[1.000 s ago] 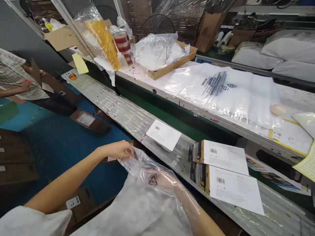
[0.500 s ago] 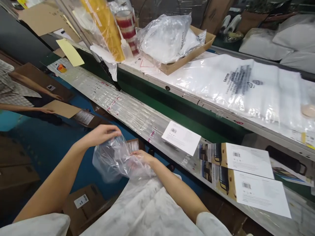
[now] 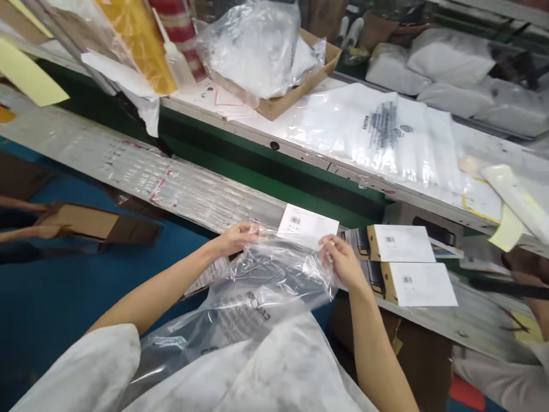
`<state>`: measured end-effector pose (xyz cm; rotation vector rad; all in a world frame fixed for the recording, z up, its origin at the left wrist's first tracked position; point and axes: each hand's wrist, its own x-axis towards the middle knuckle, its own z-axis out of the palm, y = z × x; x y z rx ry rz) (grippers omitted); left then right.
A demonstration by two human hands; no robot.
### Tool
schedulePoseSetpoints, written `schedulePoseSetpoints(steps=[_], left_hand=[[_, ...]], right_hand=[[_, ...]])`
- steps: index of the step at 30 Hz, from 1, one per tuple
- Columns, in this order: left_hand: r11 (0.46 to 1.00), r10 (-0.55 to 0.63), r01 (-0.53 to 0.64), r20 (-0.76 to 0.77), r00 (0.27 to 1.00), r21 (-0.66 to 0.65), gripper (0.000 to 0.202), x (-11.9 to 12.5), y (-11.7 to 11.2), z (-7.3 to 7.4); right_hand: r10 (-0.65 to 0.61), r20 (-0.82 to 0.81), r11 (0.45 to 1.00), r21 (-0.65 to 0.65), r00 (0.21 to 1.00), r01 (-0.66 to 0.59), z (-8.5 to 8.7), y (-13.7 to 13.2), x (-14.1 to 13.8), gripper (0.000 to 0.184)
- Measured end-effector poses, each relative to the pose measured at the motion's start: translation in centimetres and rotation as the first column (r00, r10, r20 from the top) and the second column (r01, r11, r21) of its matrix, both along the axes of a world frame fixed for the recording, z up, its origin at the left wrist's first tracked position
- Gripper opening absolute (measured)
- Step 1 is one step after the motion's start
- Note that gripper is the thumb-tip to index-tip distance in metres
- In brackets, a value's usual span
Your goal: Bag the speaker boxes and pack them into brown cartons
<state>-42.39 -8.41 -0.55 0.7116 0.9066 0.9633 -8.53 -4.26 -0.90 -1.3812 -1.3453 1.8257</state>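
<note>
A large clear plastic bag (image 3: 274, 280) with dark printed text is stretched between my hands, its lower part hanging over my shirt. My left hand (image 3: 241, 237) pinches the bag's upper edge on one side. On the other side, my right hand (image 3: 341, 260) grips the same edge with bent fingers. Just beyond the bag, a white box (image 3: 306, 218) with a barcode lies on the grey work surface, its near part covered by the plastic. To the right of my right hand sit two more boxes, the farther box (image 3: 403, 243) and the nearer box (image 3: 424, 284), white on top with pictured sides.
A raised shelf (image 3: 300, 150) runs behind, bearing a stack of printed plastic bags (image 3: 381, 134) and a cardboard tray (image 3: 295, 103) of bagged items. At left, another person's hands (image 3: 47, 223) hold an open carton (image 3: 90, 220). Someone's sleeve (image 3: 500, 372) shows at lower right.
My hands have moved right and apart, and the bag, bunched before, is now spread wide between them. The view has swung right. The other person's carton has turned.
</note>
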Motion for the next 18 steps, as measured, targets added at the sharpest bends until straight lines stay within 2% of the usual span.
schedulePoseSetpoints(steps=[2,3,4,5,6,8,9,10,11,12,14,15,16,18], left_hand=[[0.991,0.135,-0.134,0.106,0.985,-0.018,0.05,1.3,0.7,-1.0],[0.99,0.137,-0.135,0.119,0.983,-0.029,0.055,2.0,0.7,-1.7],[0.993,0.115,-0.111,0.106,0.988,-0.039,0.059,2.6,0.5,-2.5],[0.997,0.069,-0.065,0.079,0.994,-0.05,0.062,3.1,0.1,-3.3],[0.998,0.004,0.0,0.053,0.999,-0.067,0.063,3.6,-0.3,-4.1],[0.988,-0.132,0.128,-0.037,0.991,-0.085,0.058,4.2,-1.0,-5.5],[0.986,-0.159,0.151,-0.127,0.979,-0.071,0.054,4.4,-0.9,-6.0],[0.992,-0.13,0.127,-0.253,0.959,-0.029,0.05,4.6,-0.5,-6.3],[0.997,-0.032,0.056,-0.397,0.917,0.05,0.047,4.9,0.3,-6.5],[0.986,0.124,-0.044,-0.521,0.845,0.163,0.045,5.2,1.5,-6.7],[0.907,0.41,-0.238,-0.597,0.69,0.348,0.037,6.2,4.7,-7.0],[0.878,0.474,-0.301,-0.585,0.658,0.373,0.034,6.8,6.4,-7.3],[0.873,0.486,-0.339,-0.565,0.666,0.352,0.032,7.4,8.1,-7.6],[0.904,0.428,-0.35,-0.526,0.735,0.245,0.03,8.5,10.9,-8.6]], right_hand=[[0.147,0.019,0.983,-0.11,0.989,-0.145,-0.8,-2.2,2.2,0.056],[0.191,-0.008,0.974,-0.125,0.982,-0.19,-1.2,-3.2,3.2,0.062],[0.168,-0.051,0.98,-0.102,0.984,-0.173,-1.5,-4.0,4.1,0.066],[0.082,-0.09,0.995,-0.054,0.993,-0.087,-1.8,-4.4,4.8,0.068],[-0.051,-0.1,0.999,0.004,0.994,0.052,-2.2,-4.6,5.4,0.07],[-0.324,-0.048,0.939,0.11,0.945,0.327,-3.4,-4.0,5.8,0.069],[-0.421,-0.001,0.896,0.155,0.907,0.416,-4.2,-3.3,5.6,0.066],[-0.475,0.055,0.868,0.192,0.878,0.457,-5.1,-2.5,5.2,0.064],[-0.492,0.108,0.859,0.224,0.864,0.461,-6.1,-1.7,4.7,0.063],[-0.499,0.143,0.853,0.257,0.855,0.455,-7.0,-0.9,4.1,0.063],[-0.511,0.189,0.837,0.329,0.838,0.437,-8.5,0.6,2.8,0.065],[-0.518,0.209,0.828,0.364,0.829,0.426,-9.0,1.3,2.3,0.066],[-0.521,0.225,0.822,0.392,0.823,0.413,-9.3,1.9,1.9,0.066],[-0.51,0.245,0.821,0.426,0.825,0.381,-9.4,3.1,1.8,0.063]])
